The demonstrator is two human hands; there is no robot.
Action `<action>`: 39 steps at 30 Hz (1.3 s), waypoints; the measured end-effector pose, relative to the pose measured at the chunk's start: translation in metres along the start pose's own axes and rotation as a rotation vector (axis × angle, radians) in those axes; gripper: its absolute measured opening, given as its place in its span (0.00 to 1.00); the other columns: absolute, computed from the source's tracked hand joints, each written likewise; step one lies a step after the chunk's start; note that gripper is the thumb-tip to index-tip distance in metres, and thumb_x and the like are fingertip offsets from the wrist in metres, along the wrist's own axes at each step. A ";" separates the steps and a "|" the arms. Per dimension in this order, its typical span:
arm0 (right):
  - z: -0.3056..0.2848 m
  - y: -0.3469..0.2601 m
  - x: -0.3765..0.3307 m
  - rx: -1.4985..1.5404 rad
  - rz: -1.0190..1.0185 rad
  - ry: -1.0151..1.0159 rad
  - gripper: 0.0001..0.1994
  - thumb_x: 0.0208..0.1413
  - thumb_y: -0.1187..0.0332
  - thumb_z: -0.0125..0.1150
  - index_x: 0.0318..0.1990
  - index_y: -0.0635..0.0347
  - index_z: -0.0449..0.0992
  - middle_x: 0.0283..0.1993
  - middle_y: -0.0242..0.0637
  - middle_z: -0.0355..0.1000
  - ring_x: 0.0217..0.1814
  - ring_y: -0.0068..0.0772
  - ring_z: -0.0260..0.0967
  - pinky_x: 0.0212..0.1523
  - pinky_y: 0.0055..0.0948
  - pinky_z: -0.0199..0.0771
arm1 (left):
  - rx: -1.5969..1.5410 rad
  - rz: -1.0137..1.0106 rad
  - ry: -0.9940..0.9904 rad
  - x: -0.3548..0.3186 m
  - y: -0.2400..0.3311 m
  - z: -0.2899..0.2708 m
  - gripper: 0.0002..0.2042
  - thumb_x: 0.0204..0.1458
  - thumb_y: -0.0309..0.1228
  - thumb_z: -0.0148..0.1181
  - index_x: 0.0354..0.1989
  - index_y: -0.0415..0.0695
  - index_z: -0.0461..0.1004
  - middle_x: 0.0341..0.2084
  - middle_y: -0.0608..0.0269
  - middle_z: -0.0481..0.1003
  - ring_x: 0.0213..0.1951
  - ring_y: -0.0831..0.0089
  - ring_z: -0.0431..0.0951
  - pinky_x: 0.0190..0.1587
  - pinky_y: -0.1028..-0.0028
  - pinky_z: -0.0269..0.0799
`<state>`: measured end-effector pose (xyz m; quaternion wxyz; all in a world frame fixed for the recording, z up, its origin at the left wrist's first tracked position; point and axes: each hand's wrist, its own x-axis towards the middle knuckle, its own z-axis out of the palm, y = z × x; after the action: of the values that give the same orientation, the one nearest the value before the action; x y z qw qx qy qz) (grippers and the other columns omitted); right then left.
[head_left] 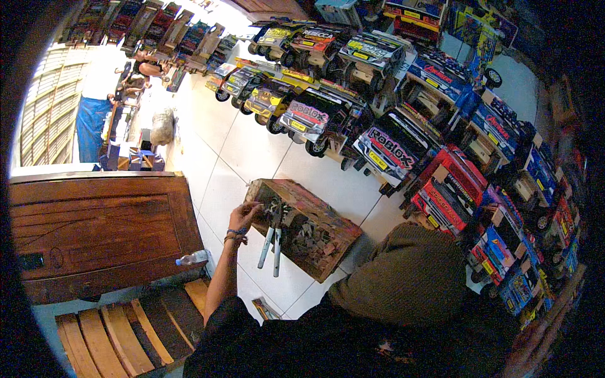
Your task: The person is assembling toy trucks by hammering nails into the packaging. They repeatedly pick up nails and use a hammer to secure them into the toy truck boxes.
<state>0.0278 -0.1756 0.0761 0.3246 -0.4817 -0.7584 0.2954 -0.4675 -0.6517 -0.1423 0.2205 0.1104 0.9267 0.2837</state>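
Observation:
My left hand (244, 216), with a bracelet at the wrist, is over the left end of an open wooden box (343, 242). Its fingertips are pinched together near the box's rim; whatever is between them is too small to make out. Just right of the hand, a pair of pliers (275, 234) leans over the box's near edge, its two pale grey handles pointing toward me. Small scraps (315, 242) lie inside the box. My right hand does not show clearly; the lower right is dark.
Rows of toy trucks (384, 148) curve along the far and right sides. A carved wooden panel (107, 233) and a slatted wooden piece (120, 334) are at left, with a plastic bottle (192, 258) between. Brown-olive cloth (409, 271) bulges right of the box. People sit far left.

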 end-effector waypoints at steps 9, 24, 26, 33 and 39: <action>0.001 0.006 0.005 0.054 -0.142 -0.073 0.29 0.65 0.59 0.53 0.67 0.68 0.57 0.17 0.31 0.63 0.17 0.19 0.49 0.18 0.27 0.51 | -0.651 -0.305 -0.069 -0.034 0.021 -0.015 0.12 0.63 0.35 0.52 0.50 0.42 0.66 0.49 0.57 0.75 0.48 0.65 0.78 0.45 0.63 0.80; -0.004 0.009 -0.009 0.045 0.092 -0.097 0.28 0.65 0.57 0.51 0.68 0.59 0.59 0.25 0.30 0.66 0.19 0.17 0.52 0.18 0.21 0.54 | -0.741 0.013 -0.253 -0.012 0.161 -0.018 0.17 0.62 0.31 0.53 0.59 0.43 0.66 0.41 0.63 0.74 0.42 0.73 0.76 0.39 0.74 0.77; -0.004 0.010 -0.016 0.013 0.226 -0.067 0.29 0.64 0.56 0.50 0.69 0.56 0.56 0.26 0.27 0.64 0.19 0.15 0.53 0.18 0.17 0.54 | -0.631 0.148 -0.332 -0.007 0.223 -0.012 0.17 0.62 0.32 0.53 0.58 0.42 0.67 0.38 0.64 0.73 0.41 0.76 0.74 0.40 0.75 0.76; -0.004 -0.012 -0.021 -0.020 0.303 -0.121 0.30 0.59 0.60 0.53 0.67 0.62 0.59 0.43 0.38 0.72 0.24 0.20 0.61 0.25 0.23 0.61 | -0.246 0.621 -0.928 0.001 0.419 0.050 0.17 0.54 0.27 0.64 0.52 0.39 0.72 0.37 0.66 0.79 0.39 0.81 0.77 0.44 0.79 0.74; -0.007 -0.029 -0.009 -0.038 0.271 -0.094 0.28 0.55 0.71 0.55 0.66 0.63 0.62 0.49 0.43 0.75 0.27 0.22 0.66 0.31 0.24 0.67 | 0.005 0.973 -1.157 0.046 0.546 0.143 0.15 0.55 0.33 0.64 0.48 0.38 0.77 0.38 0.62 0.80 0.40 0.77 0.78 0.47 0.75 0.75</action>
<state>0.0206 -0.1938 0.1006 0.2366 -0.5715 -0.7063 0.3442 -0.3970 -0.1240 0.0496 0.5214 0.6390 0.5103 0.2439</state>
